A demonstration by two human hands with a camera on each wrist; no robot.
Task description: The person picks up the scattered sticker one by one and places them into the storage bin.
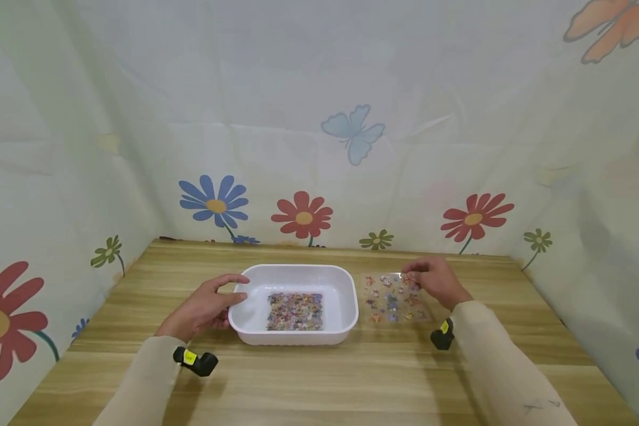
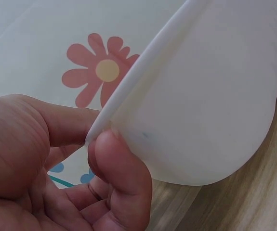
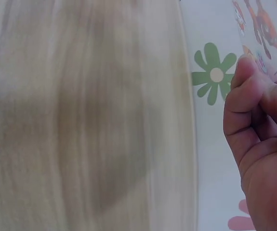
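A white plastic basin (image 1: 293, 337) sits on the wooden table. My left hand (image 1: 207, 305) pinches its left rim; in the left wrist view the fingers of the left hand (image 2: 80, 173) meet the rim of the basin (image 2: 196, 106) from both sides. On the basin's floor lies a flat rectangular patch of small multicoloured pictures (image 1: 295, 312), too small to make out singly. To the right of the basin my right hand (image 1: 433, 281) holds a clear sticker sheet (image 1: 378, 302) by its upper right part. In the right wrist view the right hand (image 3: 263, 120) pinches the edge of the sheet (image 3: 261, 29).
The wooden table (image 1: 319, 390) reaches back to a pale curtain (image 1: 255, 77) printed with flowers and butterflies. More of this curtain hangs at the left and right. Each wrist carries a small black camera, the left one (image 1: 196, 361) and the right one (image 1: 443, 334).
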